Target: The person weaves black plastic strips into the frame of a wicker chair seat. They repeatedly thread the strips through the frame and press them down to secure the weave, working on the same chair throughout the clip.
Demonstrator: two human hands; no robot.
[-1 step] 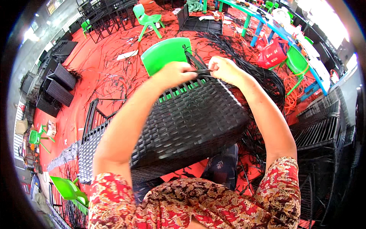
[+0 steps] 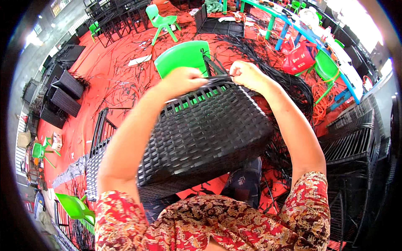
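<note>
A black woven wicker furniture piece (image 2: 201, 129) lies across my lap, its weave tight in front and its uprights bare along the far edge. At that far edge a flat black plastic strip (image 2: 218, 78) runs between my two hands. My left hand (image 2: 184, 80), a little blurred, is closed on the strip near the bare uprights. To the right, my right hand (image 2: 247, 74) pinches the strip by the far corner. Its loose end loops up in front of a green chair (image 2: 180, 56) just beyond the piece. The fingertips of both hands are partly hidden.
A thick bundle of black strips (image 2: 289, 83) lies on the red floor (image 2: 104, 90) beyond my right arm. Another woven frame (image 2: 349, 142) stands close on my right. Dark woven pieces (image 2: 67, 94) are at the left. A blue table (image 2: 318, 42) and a red bag (image 2: 298, 58) are far right.
My left hand has slid left along the far edge, leaving a longer stretch of strip between the hands. My right hand stays almost in place.
</note>
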